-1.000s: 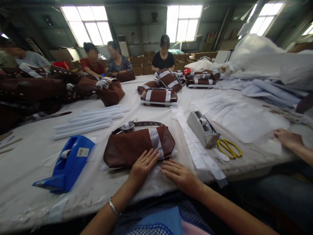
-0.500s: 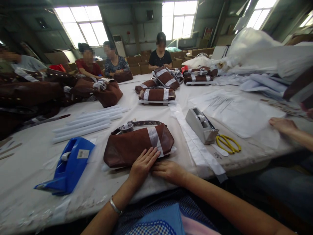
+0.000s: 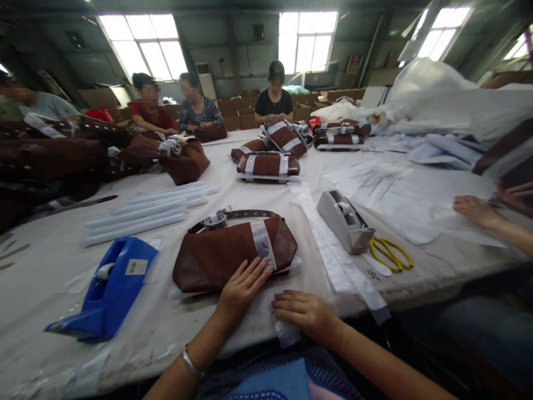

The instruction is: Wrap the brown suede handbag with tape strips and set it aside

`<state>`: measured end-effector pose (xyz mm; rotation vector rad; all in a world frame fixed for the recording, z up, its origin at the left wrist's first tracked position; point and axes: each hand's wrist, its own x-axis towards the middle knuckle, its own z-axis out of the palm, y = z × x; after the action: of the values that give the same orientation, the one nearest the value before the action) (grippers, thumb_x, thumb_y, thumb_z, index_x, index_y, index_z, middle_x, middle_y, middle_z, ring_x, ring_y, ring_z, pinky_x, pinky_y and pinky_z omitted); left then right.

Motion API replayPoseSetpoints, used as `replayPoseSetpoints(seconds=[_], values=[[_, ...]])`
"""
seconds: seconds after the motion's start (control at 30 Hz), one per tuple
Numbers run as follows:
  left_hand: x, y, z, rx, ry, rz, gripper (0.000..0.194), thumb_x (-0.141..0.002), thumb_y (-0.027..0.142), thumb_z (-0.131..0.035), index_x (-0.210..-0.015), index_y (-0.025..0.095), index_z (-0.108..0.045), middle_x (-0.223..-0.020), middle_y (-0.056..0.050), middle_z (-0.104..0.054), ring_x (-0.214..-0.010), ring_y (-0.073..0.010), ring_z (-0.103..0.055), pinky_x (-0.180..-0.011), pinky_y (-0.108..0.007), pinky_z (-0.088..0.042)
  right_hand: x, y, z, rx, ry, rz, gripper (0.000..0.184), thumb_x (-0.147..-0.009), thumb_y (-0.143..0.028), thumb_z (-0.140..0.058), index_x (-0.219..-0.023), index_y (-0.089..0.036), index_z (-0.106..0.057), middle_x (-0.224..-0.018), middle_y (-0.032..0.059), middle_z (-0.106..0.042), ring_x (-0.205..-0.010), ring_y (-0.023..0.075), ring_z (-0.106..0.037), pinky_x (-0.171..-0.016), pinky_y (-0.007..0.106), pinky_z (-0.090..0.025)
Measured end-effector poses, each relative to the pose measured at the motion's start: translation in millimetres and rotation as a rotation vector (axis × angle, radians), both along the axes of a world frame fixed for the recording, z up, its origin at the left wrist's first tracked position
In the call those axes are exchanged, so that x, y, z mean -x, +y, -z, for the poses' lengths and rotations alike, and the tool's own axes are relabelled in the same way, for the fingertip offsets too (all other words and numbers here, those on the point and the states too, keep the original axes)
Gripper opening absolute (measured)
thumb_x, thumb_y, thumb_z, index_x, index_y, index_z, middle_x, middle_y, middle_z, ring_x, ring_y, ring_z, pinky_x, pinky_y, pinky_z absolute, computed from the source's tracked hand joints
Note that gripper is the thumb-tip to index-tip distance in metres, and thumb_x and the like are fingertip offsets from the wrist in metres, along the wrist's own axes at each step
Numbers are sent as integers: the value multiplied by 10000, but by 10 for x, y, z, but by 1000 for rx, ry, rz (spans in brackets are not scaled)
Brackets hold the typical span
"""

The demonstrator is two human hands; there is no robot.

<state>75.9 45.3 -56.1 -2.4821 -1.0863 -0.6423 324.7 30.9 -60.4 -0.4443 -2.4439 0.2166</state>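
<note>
A brown leather bag (image 3: 220, 255) lies on the white table (image 3: 54, 261) in front of me, with a white band (image 3: 262, 244) wrapped round its right part and a studded strap along its top. My left hand (image 3: 244, 289) rests flat on the bag's lower right corner, fingers spread, touching the band. At the table's near edge my right hand (image 3: 308, 314) lies just right of the bag. Its fingers are curled on a white paper strip (image 3: 286, 333) that hangs over the edge.
A blue tape dispenser (image 3: 112, 286) sits to the left and a grey one (image 3: 343, 219) with yellow scissors (image 3: 391, 253) to the right. White rolled tubes (image 3: 141, 208) and banded bags (image 3: 268, 164) lie farther back. A co-worker's hand (image 3: 474, 211) rests on paper at right. Several people sit at the far side.
My right hand has drawn back from the bag's edge toward me and now holds a white strip over the table's edge. My left hand stays on the bag.
</note>
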Motion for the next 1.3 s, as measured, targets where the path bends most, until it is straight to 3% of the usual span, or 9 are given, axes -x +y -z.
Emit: replayPoseSetpoints(seconds=[0.13,0.33,0.43,0.63,0.83,1.0,1.2,1.3], values=[[-7,-15,10,15,37,-14,502,-1007,114,-351,-1502,197,-385,-1522,-53,-460,-1405,-205,-438,-1147,-413,-411,2,36,-157,-25,25,9,270,-1011,-150,-475,-1216,-169,-650,-1158,62,-746,-1099,169,-690,-1022,343,-549],[-37,-61,-1,26,61,-28,468,-1020,166,-346,-1481,182,-426,-1538,-69,-450,-1414,-231,-422,-1136,-427,-422,153,305,-466,-73,119,61,248,-988,-118,-513,-1155,-196,-679,-1034,45,-774,-931,152,-727,-936,331,-576],[-71,-76,10,8,18,-63,430,-1001,151,-396,-1414,171,-511,-1461,-110,-526,-1346,-243,-491,-1117,-425,-441,219,451,-533,-72,141,66,261,-982,-117,-525,-1165,-215,-683,-1032,39,-773,-955,162,-721,-906,323,-585],[-89,-73,50,-45,-82,-52,322,-974,133,-459,-1255,135,-618,-1220,-120,-667,-1093,-242,-617,-999,-429,-521,228,687,-472,-67,116,103,292,-1000,-148,-493,-1206,-229,-683,-1118,49,-756,-975,152,-726,-833,250,-603],[-43,-123,53,-48,-139,-14,342,-973,105,-446,-1284,137,-588,-1227,-101,-680,-1117,-227,-617,-975,-390,-540,247,849,-395,70,40,177,301,-993,-166,-488,-1199,-242,-694,-1079,44,-760,-906,148,-734,-781,219,-593],[-74,-140,16,52,-260,-11,356,-945,76,-416,-1265,103,-569,-1173,-115,-698,-1081,-223,-637,-973,-388,-541,321,901,-426,123,-21,252,277,-978,-168,-518,-1160,-259,-707,-1057,13,-752,-883,134,-717,-744,196,-549],[-113,-98,-27,69,-301,-36,359,-953,121,-474,-1307,109,-533,-1117,-95,-714,-993,-190,-659,-930,-343,-543,402,942,-457,32,-90,351,144,-935,-214,-627,-1016,-267,-733,-917,11,-737,-869,172,-632,-754,255,-499],[-144,-71,-50,59,-317,-72,341,-975,192,-509,-1308,128,-542,-1056,-80,-726,-909,-184,-668,-849,-326,-546,446,971,-469,62,-56,392,99,-941,-315,-645,-915,-261,-724,-856,12,-713,-841,169,-617,-769,264,-489]])
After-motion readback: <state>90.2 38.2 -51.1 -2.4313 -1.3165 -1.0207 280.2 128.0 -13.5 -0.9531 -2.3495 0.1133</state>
